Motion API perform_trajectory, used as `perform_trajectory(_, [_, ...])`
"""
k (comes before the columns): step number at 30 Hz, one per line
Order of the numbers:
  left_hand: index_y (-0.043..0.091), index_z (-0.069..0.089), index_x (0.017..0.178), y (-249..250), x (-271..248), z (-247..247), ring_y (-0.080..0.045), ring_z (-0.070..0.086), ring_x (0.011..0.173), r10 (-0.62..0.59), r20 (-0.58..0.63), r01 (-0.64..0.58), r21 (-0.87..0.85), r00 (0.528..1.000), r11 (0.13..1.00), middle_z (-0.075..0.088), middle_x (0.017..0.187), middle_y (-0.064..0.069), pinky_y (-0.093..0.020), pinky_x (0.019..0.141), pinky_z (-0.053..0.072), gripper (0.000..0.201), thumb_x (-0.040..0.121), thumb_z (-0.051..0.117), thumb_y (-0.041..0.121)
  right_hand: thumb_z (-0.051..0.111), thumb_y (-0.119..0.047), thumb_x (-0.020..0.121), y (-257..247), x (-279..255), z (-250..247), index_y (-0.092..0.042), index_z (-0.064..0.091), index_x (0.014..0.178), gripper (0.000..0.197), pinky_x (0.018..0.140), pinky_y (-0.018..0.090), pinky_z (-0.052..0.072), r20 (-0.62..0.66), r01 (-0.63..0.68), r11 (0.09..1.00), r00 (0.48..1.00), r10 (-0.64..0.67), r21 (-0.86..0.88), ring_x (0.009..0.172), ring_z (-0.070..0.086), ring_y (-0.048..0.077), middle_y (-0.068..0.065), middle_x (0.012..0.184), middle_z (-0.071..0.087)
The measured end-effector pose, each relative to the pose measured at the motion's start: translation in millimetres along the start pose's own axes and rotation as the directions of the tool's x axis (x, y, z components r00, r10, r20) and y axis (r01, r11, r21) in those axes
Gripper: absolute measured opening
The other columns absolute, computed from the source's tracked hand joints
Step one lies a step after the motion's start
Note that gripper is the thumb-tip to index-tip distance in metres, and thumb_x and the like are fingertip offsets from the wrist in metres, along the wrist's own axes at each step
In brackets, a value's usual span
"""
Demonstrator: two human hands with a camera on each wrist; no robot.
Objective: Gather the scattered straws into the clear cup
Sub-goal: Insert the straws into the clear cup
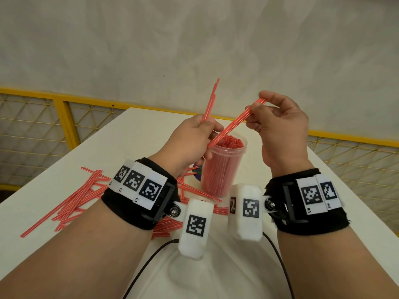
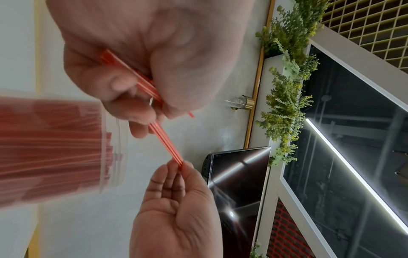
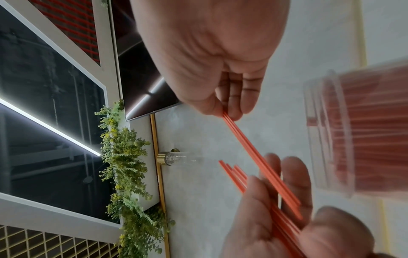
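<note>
A clear cup [image 1: 224,169] packed with red straws stands on the white table [image 1: 334,201]. Above it, my left hand [image 1: 208,129] grips a small bunch of red straws [image 1: 210,100] that point upward. My right hand [image 1: 254,112] pinches the upper end of a few more straws [image 1: 235,124]; their lower end lies against my left fingers, just over the cup's mouth. In the left wrist view the right hand [image 2: 180,163] pinches those straws [image 2: 164,137] beside the blurred cup [image 2: 55,148]. The right wrist view has the pinch of the right hand [image 3: 229,113] and the same straws [image 3: 253,157] running onto the left fingers [image 3: 293,183].
Several loose red straws [image 1: 75,201] lie scattered on the table's left part and under my left wrist. A small coloured object [image 1: 197,171] peeks out left of the cup. A yellow mesh railing [image 1: 64,117] runs behind the table. Black cables [image 1: 146,264] hang near the front edge.
</note>
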State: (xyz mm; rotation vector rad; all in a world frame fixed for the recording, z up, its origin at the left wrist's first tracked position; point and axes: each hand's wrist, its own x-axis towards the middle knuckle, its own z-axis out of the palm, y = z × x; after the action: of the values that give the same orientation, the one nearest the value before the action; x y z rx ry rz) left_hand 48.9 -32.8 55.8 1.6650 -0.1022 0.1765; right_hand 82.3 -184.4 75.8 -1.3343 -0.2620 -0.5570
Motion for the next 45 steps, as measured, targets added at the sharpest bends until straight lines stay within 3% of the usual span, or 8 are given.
perform_trajectory(6, [0.025, 0.061, 0.092, -3.5, 3.5, -1.8, -0.007, 0.043, 0.055, 0.007, -0.138, 0.004, 0.083, 0.990, 0.997, 0.060, 0.085, 0.003, -0.019, 0.041, 0.033, 0.031, 0.104, 0.034, 0.034, 0.060, -0.004, 0.088, 3.4, 6.8, -9.0, -0.022, 0.061, 0.097, 0.021, 0.068, 0.031, 0.057, -0.176, 0.141, 0.988, 0.973, -0.149, -0.058, 0.062, 0.063, 0.010, 0.001, 0.067, 0.067])
perform_trajectory(12, [0.028, 0.062, 0.087, -3.2, 3.4, -1.1, -0.008, 0.039, 0.055, -0.019, -0.146, 0.032, 0.089, 0.989, 0.996, 0.050, 0.079, 0.007, -0.020, 0.040, 0.031, 0.033, 0.104, 0.035, 0.036, 0.059, -0.006, 0.087, 11.5, 6.4, -8.8, -0.033, 0.061, 0.099, 0.030, 0.077, 0.040, 0.056, 0.030, 0.304, 0.874, 0.948, -0.316, -0.380, 0.070, 0.063, 0.018, -0.004, 0.069, 0.061])
perform_trajectory(16, [0.026, 0.062, 0.089, -2.5, 2.7, -0.2, -0.008, 0.038, 0.054, -0.031, -0.133, 0.038, 0.055, 0.991, 0.998, 0.047, 0.076, 0.006, -0.021, 0.041, 0.031, 0.032, 0.104, 0.036, 0.036, 0.060, -0.008, 0.086, 12.7, 4.7, -6.8, -0.031, 0.066, 0.098, 0.027, 0.061, 0.019, 0.045, 0.244, 0.303, 0.782, 0.949, -0.198, -0.545, 0.058, 0.057, 0.003, -0.009, 0.063, 0.063])
perform_trajectory(21, [0.025, 0.062, 0.090, -1.0, 1.4, 0.7, -0.005, 0.038, 0.057, -0.023, -0.127, 0.029, 0.045, 0.992, 0.999, 0.046, 0.074, 0.008, -0.021, 0.041, 0.030, 0.031, 0.104, 0.036, 0.035, 0.055, -0.016, 0.088, 14.7, -2.5, -5.5, -0.027, 0.075, 0.094, 0.024, 0.068, 0.020, 0.042, 0.455, 0.339, 0.484, 0.879, 0.142, -0.807, 0.085, 0.059, 0.010, -0.005, 0.098, 0.071])
perform_trajectory(27, [0.025, 0.062, 0.091, 0.0, 1.4, -1.1, -0.009, 0.036, 0.056, -0.035, -0.128, 0.038, 0.015, 0.991, 0.999, 0.044, 0.075, 0.005, -0.023, 0.043, 0.029, 0.031, 0.104, 0.036, 0.036, 0.052, -0.011, 0.082, 3.3, -0.5, -8.9, -0.031, 0.076, 0.073, 0.032, 0.058, 0.008, 0.042, 0.403, 0.217, 0.652, 0.903, 0.149, -0.727, 0.072, 0.061, -0.006, -0.025, 0.067, 0.066])
perform_trajectory(39, [0.022, 0.063, 0.093, -3.2, 3.8, -1.1, -0.009, 0.034, 0.049, -0.046, -0.072, 0.047, 0.010, 0.996, 0.999, 0.042, 0.074, 0.003, -0.021, 0.040, 0.028, 0.030, 0.104, 0.037, 0.034, 0.044, 0.002, 0.083, 2.2, -1.1, -13.1, -0.019, 0.077, 0.092, 0.040, 0.084, 0.014, 0.048, 0.517, 0.342, 0.566, 0.837, 0.180, -0.750, 0.093, 0.062, 0.006, -0.011, 0.097, 0.071])
perform_trajectory(41, [0.019, 0.062, 0.095, -3.3, 3.4, -0.9, -0.006, 0.031, 0.043, -0.042, -0.028, 0.041, -0.031, 0.999, 0.999, 0.040, 0.073, 0.002, -0.020, 0.038, 0.026, 0.029, 0.104, 0.038, 0.032, 0.044, 0.001, 0.085, 3.8, 1.6, -11.9, -0.021, 0.076, 0.098, 0.040, 0.075, 0.003, 0.043, 0.447, 0.307, 0.630, 0.892, 0.071, -0.714, 0.088, 0.062, 0.004, -0.017, 0.090, 0.065])
perform_trajectory(45, [0.015, 0.062, 0.094, 0.5, -0.7, -1.9, -0.005, 0.026, 0.044, -0.019, 0.134, 0.040, -0.157, 0.991, 0.987, 0.036, 0.064, 0.005, -0.017, 0.036, 0.022, 0.027, 0.104, 0.040, 0.028, 0.050, -0.009, 0.093, -0.5, 2.6, -8.5, -0.030, 0.061, 0.118, 0.034, 0.071, 0.024, 0.051, 0.314, 0.206, 0.856, 0.948, -0.054, -0.473, 0.073, 0.067, 0.007, -0.011, 0.095, 0.067])
